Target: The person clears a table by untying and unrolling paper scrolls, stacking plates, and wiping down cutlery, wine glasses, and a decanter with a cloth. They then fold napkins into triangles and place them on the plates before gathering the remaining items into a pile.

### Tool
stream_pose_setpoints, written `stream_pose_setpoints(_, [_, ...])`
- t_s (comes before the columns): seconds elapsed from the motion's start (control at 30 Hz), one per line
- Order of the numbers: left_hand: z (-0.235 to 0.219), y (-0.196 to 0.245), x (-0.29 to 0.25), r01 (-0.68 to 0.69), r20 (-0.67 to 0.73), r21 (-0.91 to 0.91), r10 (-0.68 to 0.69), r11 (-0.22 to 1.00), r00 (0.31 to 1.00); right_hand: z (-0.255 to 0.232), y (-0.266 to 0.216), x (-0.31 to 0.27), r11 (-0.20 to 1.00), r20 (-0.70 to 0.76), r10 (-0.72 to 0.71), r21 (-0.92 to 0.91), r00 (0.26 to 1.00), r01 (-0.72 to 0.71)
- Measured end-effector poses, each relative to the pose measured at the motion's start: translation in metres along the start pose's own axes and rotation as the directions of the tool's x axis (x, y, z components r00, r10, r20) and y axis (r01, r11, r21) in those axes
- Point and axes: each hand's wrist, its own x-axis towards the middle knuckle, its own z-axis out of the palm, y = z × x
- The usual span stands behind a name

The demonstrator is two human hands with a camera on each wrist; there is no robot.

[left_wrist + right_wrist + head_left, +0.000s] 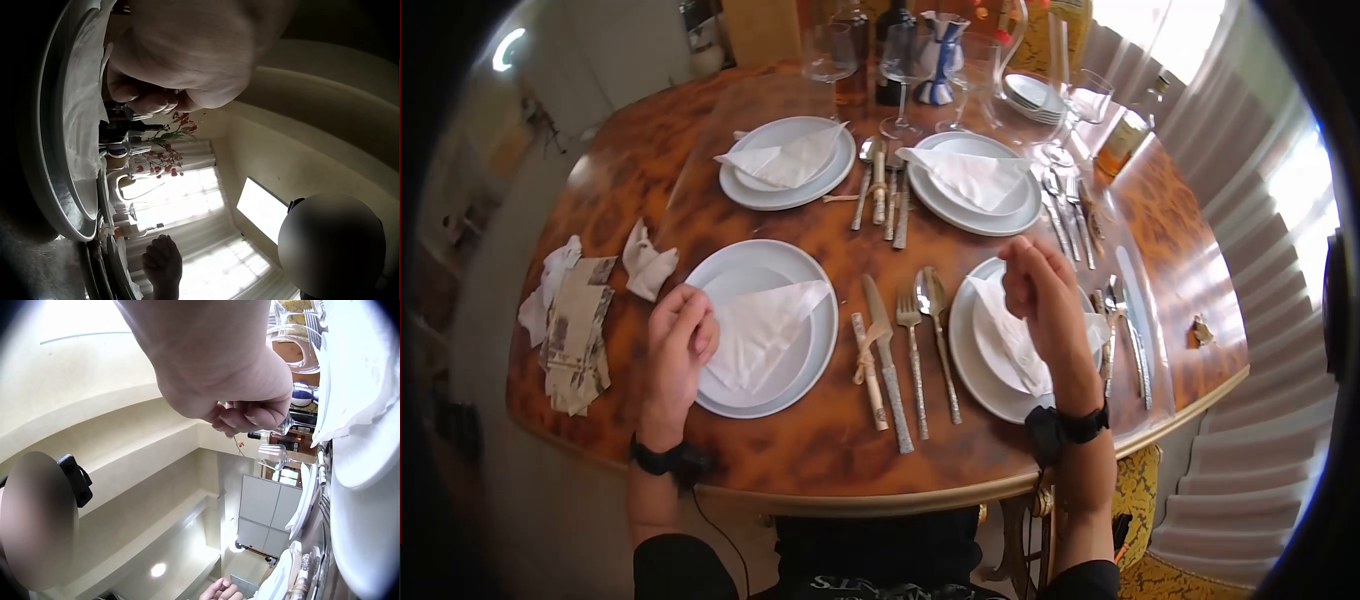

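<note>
My left hand [679, 345], fingers curled with nothing visible in them, is over the left edge of the near left plate [824, 350], which bears a folded white napkin [765, 325]. Over the near right plate [975, 385] and its napkin [1003, 325] is my right hand [1045, 300], its fingers also curled and holding nothing visible. Between these plates lie a tied paper roll [870, 375], a knife [890, 375], a fork [915, 365] and a spoon [945, 365]. The left wrist view shows the curled left hand [181, 56] beside the napkin; the right wrist view shows the curled right hand [231, 375].
Two more plates with napkins [800, 155] [980, 178] stand farther back, with cutlery between them. Glasses, bottles and a striped vase [940, 60] stand behind. Paper strips [578, 330] and a crumpled napkin [646, 262] lie at the left; a small scrap [1202, 331] lies at the right.
</note>
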Motion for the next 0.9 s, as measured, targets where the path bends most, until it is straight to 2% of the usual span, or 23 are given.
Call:
stream_pose_setpoints(0.07, [0.000, -0.002, 0.001, -0.030, 0.002, -0.005, 0.030, 1.000, 1.000, 0.000, -0.002, 0.000, 0.999, 0.012, 0.021, 0.032, 1.000, -0.021])
stream_pose_setpoints(0.2, [-0.003, 0.000, 0.006, -0.086, -0.018, 0.030, 0.087, 0.996, 0.996, 0.001, -0.003, 0.000, 0.999, 0.011, -0.016, -0.027, 1.000, 0.016])
stream_pose_setpoints(0.23, [-0.005, 0.003, 0.010, -0.086, -0.021, 0.038, 0.087, 0.996, 0.996, 0.004, -0.004, -0.001, 1.000, -0.022, -0.016, -0.015, 1.000, 0.015])
stream_pose_setpoints(0.3, [-0.016, 0.012, 0.013, -0.204, -0.148, -0.027, 0.198, 0.979, 0.969, 0.002, -0.008, -0.001, 0.999, -0.028, -0.026, -0.031, 0.999, 0.025])
stream_pose_setpoints(0.43, [-0.037, 0.020, 0.018, -0.296, -0.205, -0.114, 0.269, 0.948, 0.941, 0.003, -0.004, 0.000, 0.998, -0.013, -0.058, -0.003, 0.998, 0.058])
stream_pose_setpoints(0.6, [-0.039, 0.010, 0.023, -0.291, -0.205, -0.134, 0.261, 0.947, 0.943, 0.007, -0.002, -0.003, 0.999, 0.039, -0.034, 0.041, 0.999, 0.032])
stream_pose_setpoints(0.7, [-0.035, 0.008, 0.021, -0.248, -0.153, -0.128, 0.228, 0.960, 0.962, 0.011, 0.003, -0.003, 0.999, 0.049, -0.045, 0.033, 0.998, 0.044])
stream_pose_setpoints(0.77, [-0.033, 0.005, 0.022, -0.225, -0.116, -0.111, 0.213, 0.968, 0.970, 0.014, 0.003, -0.004, 0.999, -0.006, -0.045, 0.016, 0.999, 0.045])
stream_pose_setpoints(0.9, [-0.030, 0.007, 0.021, -0.203, -0.095, -0.090, 0.194, 0.975, 0.976, 0.012, 0.005, -0.003, 0.998, -0.005, -0.049, 0.030, 0.999, 0.049])
